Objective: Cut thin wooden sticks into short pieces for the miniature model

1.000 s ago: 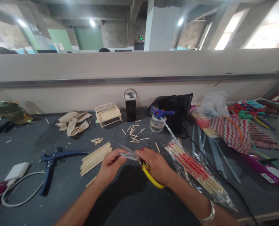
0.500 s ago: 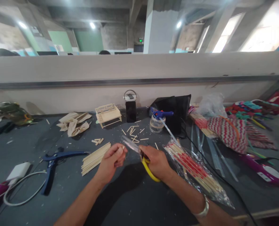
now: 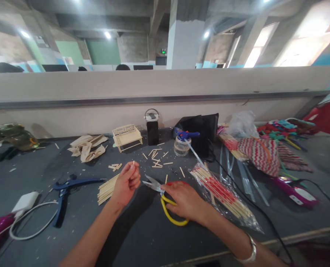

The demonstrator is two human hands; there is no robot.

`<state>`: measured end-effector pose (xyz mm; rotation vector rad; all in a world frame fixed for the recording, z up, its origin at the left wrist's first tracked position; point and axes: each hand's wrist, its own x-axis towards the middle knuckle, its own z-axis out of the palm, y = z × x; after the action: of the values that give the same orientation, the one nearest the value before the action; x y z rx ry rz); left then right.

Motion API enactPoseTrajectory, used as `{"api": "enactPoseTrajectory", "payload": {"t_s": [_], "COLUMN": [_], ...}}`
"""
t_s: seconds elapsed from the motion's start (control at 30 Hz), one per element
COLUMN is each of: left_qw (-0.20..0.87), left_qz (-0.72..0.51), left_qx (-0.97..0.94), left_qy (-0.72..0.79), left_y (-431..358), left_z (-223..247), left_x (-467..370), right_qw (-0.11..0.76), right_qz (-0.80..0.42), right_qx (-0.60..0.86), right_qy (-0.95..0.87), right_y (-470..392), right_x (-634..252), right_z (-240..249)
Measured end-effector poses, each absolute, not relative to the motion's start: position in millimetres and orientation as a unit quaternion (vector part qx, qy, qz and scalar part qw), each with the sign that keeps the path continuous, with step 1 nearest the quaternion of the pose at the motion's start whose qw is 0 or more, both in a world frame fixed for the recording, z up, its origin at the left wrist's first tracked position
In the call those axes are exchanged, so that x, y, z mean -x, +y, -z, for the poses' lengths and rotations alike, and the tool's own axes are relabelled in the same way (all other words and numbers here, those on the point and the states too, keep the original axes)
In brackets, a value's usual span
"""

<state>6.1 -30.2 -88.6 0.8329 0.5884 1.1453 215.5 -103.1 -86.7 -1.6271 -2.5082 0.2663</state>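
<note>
My left hand (image 3: 127, 182) is closed in a pinch, with the tip of a small wooden piece (image 3: 134, 162) showing above its fingers. It is raised beside the bundle of wooden sticks (image 3: 107, 190), partly covering it. My right hand (image 3: 185, 200) lies over the yellow and red handles of the scissors (image 3: 174, 218), palm down, close to the tabletop. The scissor blades are parted and point left toward my left hand. Short cut sticks (image 3: 156, 159) lie scattered beyond the hands. A small wooden bench model (image 3: 126, 137) stands behind them.
A blue cutter tool (image 3: 62, 193) and a white charger (image 3: 25, 202) are at left. A glue gun (image 3: 185, 134) rests on a jar (image 3: 181, 146). Plastic-wrapped red-marked sticks (image 3: 223, 191) lie right, with a black cable (image 3: 248, 194) beyond.
My left hand has moved slightly left and up, its small piece now upright. My right hand has lowered with the scissors, whose blades have opened. The view has shifted slightly.
</note>
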Motion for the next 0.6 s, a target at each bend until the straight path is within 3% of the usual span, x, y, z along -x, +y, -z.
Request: {"api": "enactPoseTrajectory", "payload": {"t_s": [0.23, 0.4, 0.6], "left_qw": [0.722, 0.72, 0.695], "left_qz": [-0.494, -0.496, -0.487], "left_qx": [-0.367, -0.377, -0.421], "left_qy": [0.317, 0.307, 0.32], "left_y": [-32.4, -34.0, -34.6], "left_z": [94.2, 93.4, 94.8], "left_x": [-12.0, -14.6, -12.9], "right_qw": [0.12, -0.012, 0.01], "right_qz": [0.051, 0.028, 0.016], "right_qx": [0.673, 0.757, 0.767], "right_qy": [-0.728, -0.652, -0.641], "right_y": [-101.9, -76.7, -95.6], "right_x": [-249.0, -280.2, -301.1], "right_z": [74.1, 80.9, 75.3]}}
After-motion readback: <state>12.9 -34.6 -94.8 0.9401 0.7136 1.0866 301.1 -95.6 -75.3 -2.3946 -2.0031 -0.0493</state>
